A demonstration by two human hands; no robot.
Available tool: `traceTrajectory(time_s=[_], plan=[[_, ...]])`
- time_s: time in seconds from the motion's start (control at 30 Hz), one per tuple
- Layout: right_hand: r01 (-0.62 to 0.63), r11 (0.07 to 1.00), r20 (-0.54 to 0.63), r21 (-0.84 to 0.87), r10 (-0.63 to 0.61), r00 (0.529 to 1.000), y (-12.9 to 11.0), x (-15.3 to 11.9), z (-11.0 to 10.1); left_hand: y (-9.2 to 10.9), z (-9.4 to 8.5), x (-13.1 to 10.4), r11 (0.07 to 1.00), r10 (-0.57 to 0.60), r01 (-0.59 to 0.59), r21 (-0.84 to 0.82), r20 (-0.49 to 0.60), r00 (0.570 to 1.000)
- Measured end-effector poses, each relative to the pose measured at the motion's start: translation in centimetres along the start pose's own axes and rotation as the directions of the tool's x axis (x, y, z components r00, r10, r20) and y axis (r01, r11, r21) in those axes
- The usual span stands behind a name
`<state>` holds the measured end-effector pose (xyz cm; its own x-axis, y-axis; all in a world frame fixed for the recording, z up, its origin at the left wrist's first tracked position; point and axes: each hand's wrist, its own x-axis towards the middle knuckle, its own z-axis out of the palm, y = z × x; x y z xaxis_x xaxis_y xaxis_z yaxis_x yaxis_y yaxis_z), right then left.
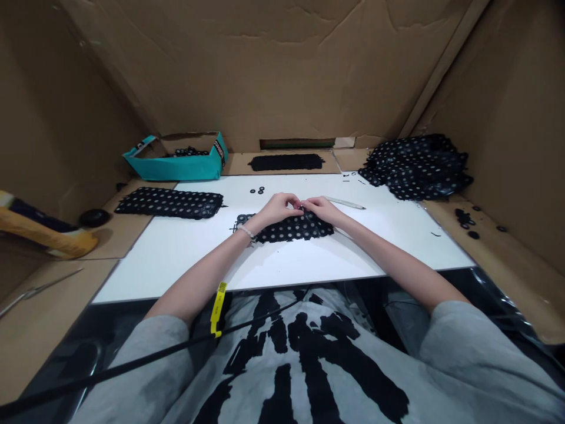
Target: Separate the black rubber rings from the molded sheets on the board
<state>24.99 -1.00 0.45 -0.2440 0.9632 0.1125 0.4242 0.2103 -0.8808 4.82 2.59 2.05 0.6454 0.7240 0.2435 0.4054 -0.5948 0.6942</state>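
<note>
A black rubber sheet (295, 229) with rows of pale round spots lies on the white board in front of me. Over its far edge my left hand (279, 207) is closed, thumb and forefinger curled into a pinch. My right hand (324, 210) meets it there, its fingers pinched together at the same edge of the sheet. Whatever small part sits between the fingertips is too small to make out. Just beyond the left hand are a few small black rings (260, 190). A pale pen-like tool (346, 203) rests behind the right hand.
At the left are another spotted sheet (170, 203), a teal box (176, 168) with black pieces, a black disc (94, 218), a yellow-and-blue tube (48, 229) and tweezers (39, 290). A dark strip (286, 162) lies behind. Spotted sheets (417, 165) are piled right, near loose rings (464, 218). Cardboard walls (273, 70) surround everything.
</note>
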Motion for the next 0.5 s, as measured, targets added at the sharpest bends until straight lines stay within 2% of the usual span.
traceTrajectory(time_s=[0.1, 0.2, 0.23, 0.3, 0.4, 0.5], plan=[[-0.028, 1.000, 0.011, -0.007, 0.028, 1.000, -0.1, -0.1, 0.2, -0.3, -0.1, 0.3, 0.986, -0.091, 0.095, -0.140, 0.037, 0.995], [-0.040, 0.999, 0.018, -0.006, 0.040, 0.999, 0.0, 0.0, 0.2, -1.0, -1.1, 0.7, 0.963, -0.202, 0.202, -0.180, 0.021, 0.979], [-0.054, 0.999, 0.008, -0.007, 0.054, 0.999, 0.1, 0.1, 0.2, -1.5, -1.6, 0.8, 0.959, -0.233, 0.227, -0.169, -0.017, 0.972], [-0.085, 0.996, -0.012, -0.015, 0.085, 0.996, 0.2, 0.2, 0.1, -2.9, -2.9, 1.0, 0.959, -0.279, 0.267, -0.095, -0.163, 0.946], [-0.102, 0.994, -0.020, -0.036, 0.101, 0.995, 0.3, 0.3, -0.2, -5.6, -5.0, 0.7, 0.932, -0.287, 0.352, 0.089, -0.414, 0.864], [-0.093, 0.994, -0.010, -0.057, 0.093, 0.996, 0.3, 0.2, -0.4, -7.7, -6.6, -0.1, 0.857, -0.282, 0.447, 0.256, -0.493, 0.823]])
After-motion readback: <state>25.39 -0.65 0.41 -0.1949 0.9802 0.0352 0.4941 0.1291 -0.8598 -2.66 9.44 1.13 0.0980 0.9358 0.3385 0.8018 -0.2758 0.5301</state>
